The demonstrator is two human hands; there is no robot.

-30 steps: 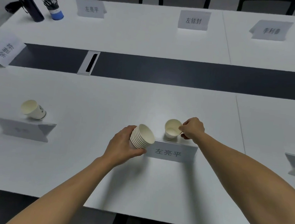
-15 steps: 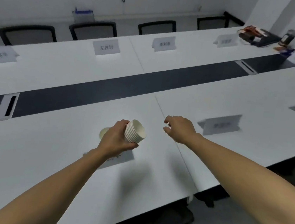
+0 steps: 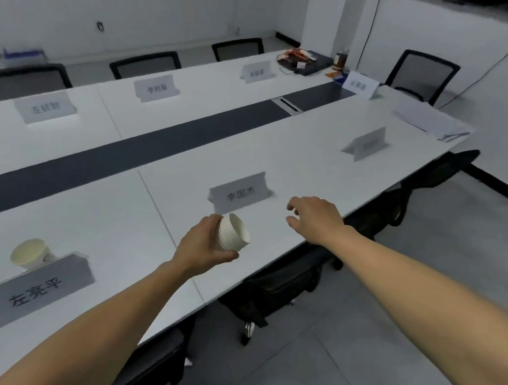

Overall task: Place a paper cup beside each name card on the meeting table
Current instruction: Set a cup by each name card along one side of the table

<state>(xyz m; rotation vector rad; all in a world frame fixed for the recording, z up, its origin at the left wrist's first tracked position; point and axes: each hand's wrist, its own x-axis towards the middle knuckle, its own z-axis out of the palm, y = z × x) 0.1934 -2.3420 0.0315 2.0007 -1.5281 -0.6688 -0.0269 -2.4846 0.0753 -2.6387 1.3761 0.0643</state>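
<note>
My left hand [image 3: 205,247] grips a stack of white paper cups [image 3: 233,233], tilted with the mouths facing right, held above the table's near edge. Just beyond the stack stands a grey name card [image 3: 240,192] with no cup beside it. My right hand [image 3: 314,218] hovers to the right of that card, fingers apart and holding nothing. At the lower left a single paper cup [image 3: 30,254] stands behind another name card [image 3: 34,289]. A further name card [image 3: 367,143] sits farther along the near side.
The long white meeting table [image 3: 298,153] has a dark centre strip [image 3: 143,154]. Several name cards line its far side. A black chair [image 3: 280,287] is tucked under the near edge. Papers [image 3: 431,120] and clutter [image 3: 305,62] lie at the far end.
My right hand let go of the single cup beside the first card. Both hands and my view have moved rightward along the table to the card farther along.
</note>
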